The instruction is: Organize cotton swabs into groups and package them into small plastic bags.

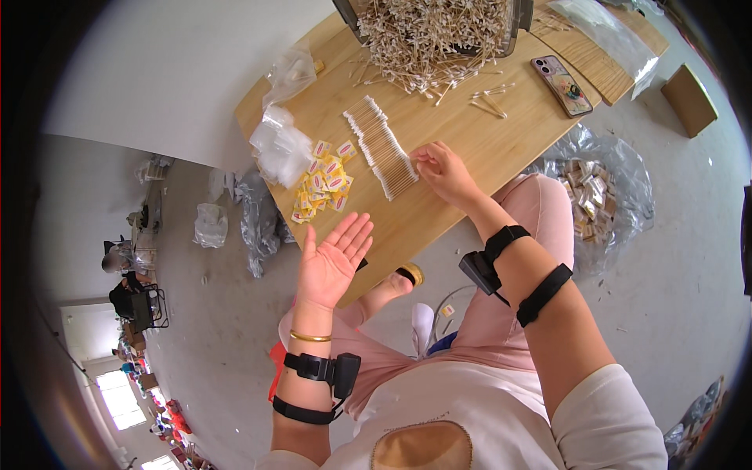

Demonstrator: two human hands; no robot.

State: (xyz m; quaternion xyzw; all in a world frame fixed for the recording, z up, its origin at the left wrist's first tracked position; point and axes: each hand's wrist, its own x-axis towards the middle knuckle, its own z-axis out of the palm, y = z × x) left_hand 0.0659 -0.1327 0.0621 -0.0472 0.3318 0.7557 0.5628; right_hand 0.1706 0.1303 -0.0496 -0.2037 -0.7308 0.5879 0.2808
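A row of cotton swabs [380,147] lies side by side on the wooden table [462,137]. At the row's right end is my right hand [445,174], palm down, its fingers bent together. What the fingertips hold, if anything, is too small to make out. My left hand [335,262] is held palm up in front of the table's near edge, fingers stretched out and holding nothing. Beyond it, small yellow and white printed cards [323,182] lie in a loose pile. Next to the cards is a heap of clear plastic bags [280,147].
A dark bin [520,30] at the far edge overflows with loose cotton swabs [435,43]. A phone [561,86] lies at the right, with several stray swabs [490,102] nearby. A clear sack of small packs [587,196] is on the floor at the right, below a cardboard box [689,100].
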